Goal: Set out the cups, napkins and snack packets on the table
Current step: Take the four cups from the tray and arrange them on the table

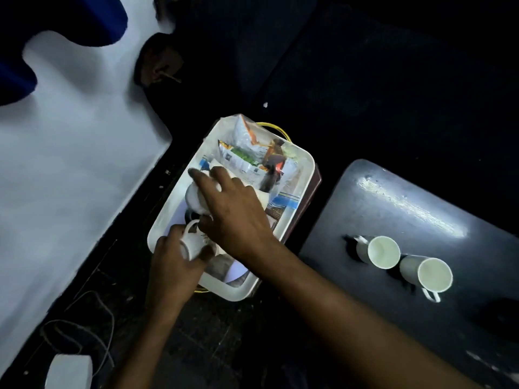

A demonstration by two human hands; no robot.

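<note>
A white plastic tub (304, 164) sits on the dark floor and holds snack packets (247, 147), white cups and folded napkins (262, 196). My left hand (175, 265) grips a white cup (192, 242) lying sideways at the tub's near end. My right hand (233, 211) reaches across the tub and closes over another white cup (196, 197) lying in it. Two white cups (383, 251) (434, 275) stand on the dark table (407, 203) to the right, their mouths facing me.
A white surface (70, 164) fills the left side, with blue cloth (56, 21) at its far corner. Loose cables (84, 327) and a white object (70, 372) lie on the floor at lower left. A yellow cord (276, 127) shows behind the tub.
</note>
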